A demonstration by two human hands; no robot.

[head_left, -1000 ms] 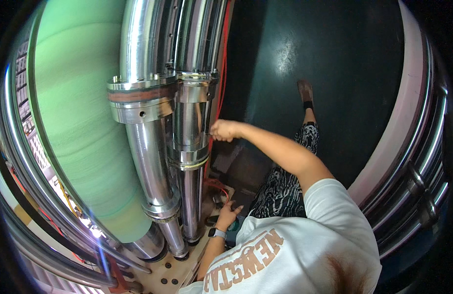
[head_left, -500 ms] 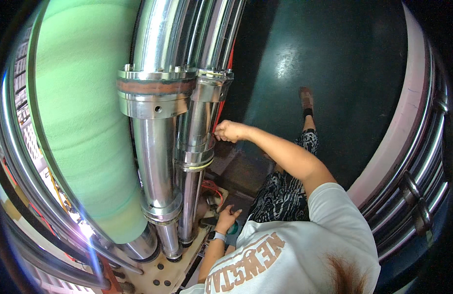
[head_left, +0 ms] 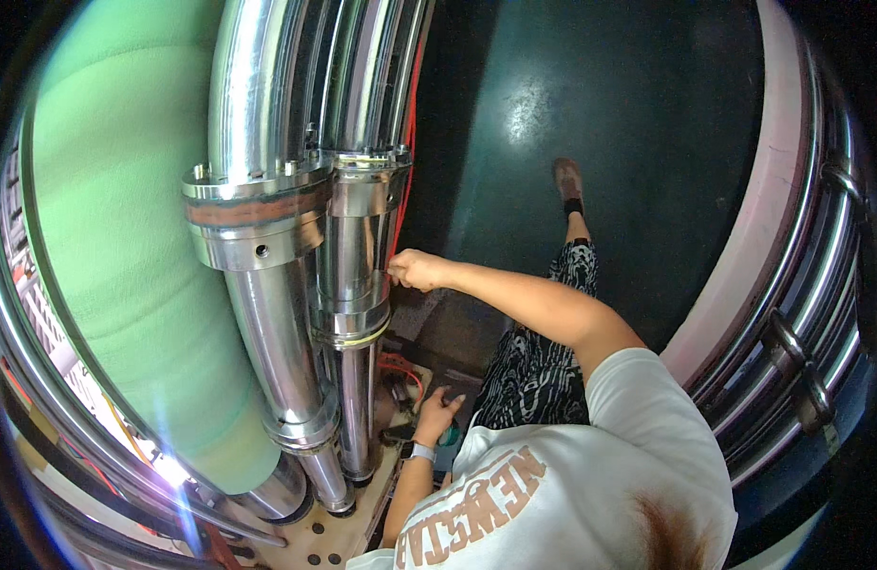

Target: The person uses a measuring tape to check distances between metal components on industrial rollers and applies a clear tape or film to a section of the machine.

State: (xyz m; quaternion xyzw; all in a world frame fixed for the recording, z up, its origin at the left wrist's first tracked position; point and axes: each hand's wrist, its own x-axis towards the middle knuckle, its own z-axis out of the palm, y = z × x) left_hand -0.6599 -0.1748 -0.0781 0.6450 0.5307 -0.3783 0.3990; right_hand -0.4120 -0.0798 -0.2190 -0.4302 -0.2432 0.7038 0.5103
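My right hand [head_left: 417, 271] reaches across to a slim steel roller [head_left: 351, 266]. Its fingers are curled in and pressed together at the roller's right side, just above a ringed collar [head_left: 355, 323]. Whatever the fingertips grip there, if anything, is hidden or too small to make out. Lower down, near the machine's base, my left hand [head_left: 436, 418] is bent round a small teal thing [head_left: 450, 435], mostly covered by the hand. Its thumb and forefinger show above that thing. A pale band [head_left: 422, 451] circles the left wrist.
A thicker steel roller [head_left: 272, 323] with a brown-banded flange [head_left: 258, 207] stands left of the slim one, beside a large green roll [head_left: 134, 228]. Red cable [head_left: 400, 364] loops by the cream base plate [head_left: 348, 532]. Curved rails [head_left: 790, 370] run along the right.
The machine parts have shifted left and slightly down in the view. My right hand has moved left with them, still beside the slim roller. My left hand keeps the teal thing.
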